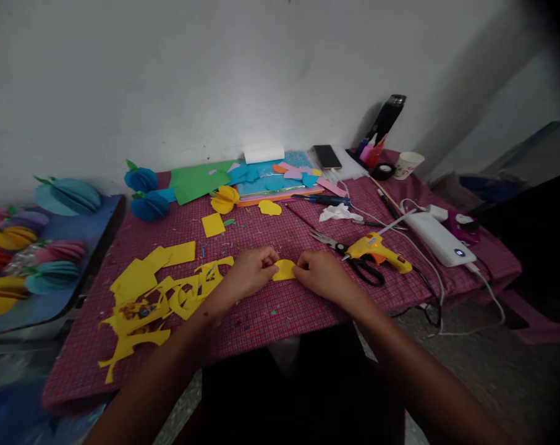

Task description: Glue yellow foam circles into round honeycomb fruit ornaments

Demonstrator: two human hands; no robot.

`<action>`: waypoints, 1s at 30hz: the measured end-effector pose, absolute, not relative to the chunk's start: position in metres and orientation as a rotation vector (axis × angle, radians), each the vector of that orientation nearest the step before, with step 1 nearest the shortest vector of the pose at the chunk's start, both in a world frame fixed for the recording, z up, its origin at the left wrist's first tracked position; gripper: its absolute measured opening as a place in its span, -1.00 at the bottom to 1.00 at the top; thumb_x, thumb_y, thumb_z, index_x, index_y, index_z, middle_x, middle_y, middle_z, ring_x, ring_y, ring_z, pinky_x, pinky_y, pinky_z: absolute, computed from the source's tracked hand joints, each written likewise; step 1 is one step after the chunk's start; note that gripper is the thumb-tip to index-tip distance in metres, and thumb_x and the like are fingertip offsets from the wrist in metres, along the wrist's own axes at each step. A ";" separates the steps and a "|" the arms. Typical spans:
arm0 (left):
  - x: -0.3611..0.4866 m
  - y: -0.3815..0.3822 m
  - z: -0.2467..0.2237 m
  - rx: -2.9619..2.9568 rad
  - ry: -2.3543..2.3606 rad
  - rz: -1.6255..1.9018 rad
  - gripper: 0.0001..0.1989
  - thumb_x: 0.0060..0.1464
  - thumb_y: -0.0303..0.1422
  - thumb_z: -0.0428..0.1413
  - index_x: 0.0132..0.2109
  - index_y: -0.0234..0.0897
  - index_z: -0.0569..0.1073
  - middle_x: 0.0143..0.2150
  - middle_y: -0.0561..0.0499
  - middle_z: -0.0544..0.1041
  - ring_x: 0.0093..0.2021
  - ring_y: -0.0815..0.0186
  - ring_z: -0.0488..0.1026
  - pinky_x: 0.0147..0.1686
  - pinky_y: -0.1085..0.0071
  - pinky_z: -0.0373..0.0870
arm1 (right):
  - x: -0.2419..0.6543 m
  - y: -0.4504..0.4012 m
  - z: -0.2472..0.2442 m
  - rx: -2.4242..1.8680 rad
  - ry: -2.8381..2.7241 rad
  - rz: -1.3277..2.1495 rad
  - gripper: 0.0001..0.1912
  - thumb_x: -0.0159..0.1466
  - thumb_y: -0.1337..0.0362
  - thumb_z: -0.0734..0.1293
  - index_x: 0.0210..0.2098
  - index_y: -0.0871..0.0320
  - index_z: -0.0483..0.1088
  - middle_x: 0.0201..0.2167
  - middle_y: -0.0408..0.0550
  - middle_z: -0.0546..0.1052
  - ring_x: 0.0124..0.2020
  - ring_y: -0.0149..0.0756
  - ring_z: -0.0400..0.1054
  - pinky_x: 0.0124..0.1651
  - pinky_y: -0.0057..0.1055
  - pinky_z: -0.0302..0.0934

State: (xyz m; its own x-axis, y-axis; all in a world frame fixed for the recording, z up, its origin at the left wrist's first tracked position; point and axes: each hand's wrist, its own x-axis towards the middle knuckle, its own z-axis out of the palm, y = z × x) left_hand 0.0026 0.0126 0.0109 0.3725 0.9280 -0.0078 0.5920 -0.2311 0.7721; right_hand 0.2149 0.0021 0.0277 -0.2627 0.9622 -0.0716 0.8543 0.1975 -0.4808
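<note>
Between my two hands is a small rounded yellow paper piece point(284, 270), low over the checked tablecloth point(261, 321). My left hand point(256, 269) pinches its left edge, fingers curled in. At its right edge, my right hand point(316, 272) grips it between thumb and fingers. Just right of that hand lie black-handled scissors point(370, 272) and a yellow glue gun point(377, 249). Yellow paper scraps point(182, 296) spread to the left of my left hand. Beyond the hands lie another yellow cutout point(269, 207) and a yellow layered paper shape point(224, 199).
Coloured paper sheets point(201, 179), a phone point(327, 157) and a paper cup point(407, 165) stand or lie along the back. A white power bank point(440, 238) with cables is at the right. Layered paper shapes cover a blue board point(88, 247) at the left.
</note>
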 end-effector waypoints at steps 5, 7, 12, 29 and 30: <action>0.004 0.012 0.013 1.936 1.334 0.577 -0.88 0.07 -0.44 0.14 -0.21 -0.24 0.53 -0.34 0.05 0.58 -0.36 0.32 0.48 -0.36 0.44 0.33 | 0.214 0.001 0.030 -1.741 -2.247 0.621 -0.82 0.27 0.28 0.33 -0.40 0.16 0.56 -0.41 -0.04 0.64 -0.41 -0.29 0.43 -0.38 -0.38 0.01; 0.005 0.012 0.014 1.941 1.339 0.573 -0.88 0.07 -0.45 0.13 -0.22 -0.25 0.53 -0.35 0.05 0.57 -0.36 0.32 0.48 -0.36 0.44 0.33 | 0.214 0.001 0.030 -1.751 -2.252 0.626 -0.82 0.27 0.28 0.33 -0.39 0.16 0.56 -0.39 -0.04 0.65 -0.40 -0.29 0.44 -0.37 -0.39 0.02; 0.007 0.011 0.016 1.973 1.354 0.552 -0.88 0.07 -0.47 0.13 -0.22 -0.25 0.53 -0.34 0.05 0.58 -0.35 0.32 0.48 -0.36 0.44 0.32 | 0.214 0.002 0.028 -1.761 -2.268 0.611 -0.83 0.28 0.27 0.34 -0.38 0.16 0.56 -0.38 -0.03 0.65 -0.39 -0.28 0.44 -0.36 -0.39 0.04; 0.008 0.006 0.021 2.125 1.416 0.571 -0.88 0.07 -0.48 0.16 -0.20 -0.24 0.50 -0.31 0.03 0.53 -0.28 0.26 0.46 -0.27 0.36 0.35 | 0.218 -0.002 0.031 -1.670 -2.083 0.707 -0.95 0.28 0.33 0.36 -0.32 0.16 0.47 -0.39 -0.09 0.60 -0.37 -0.30 0.44 -0.32 -0.42 0.13; 0.006 0.005 0.023 2.150 1.414 0.603 -0.88 0.09 -0.46 0.17 -0.18 -0.24 0.50 -0.27 0.01 0.53 -0.24 0.24 0.47 -0.23 0.34 0.38 | 0.220 -0.005 0.032 -1.624 -2.047 0.699 -0.94 0.30 0.34 0.33 -0.30 0.15 0.46 -0.38 -0.09 0.59 -0.36 -0.30 0.44 -0.30 -0.42 0.16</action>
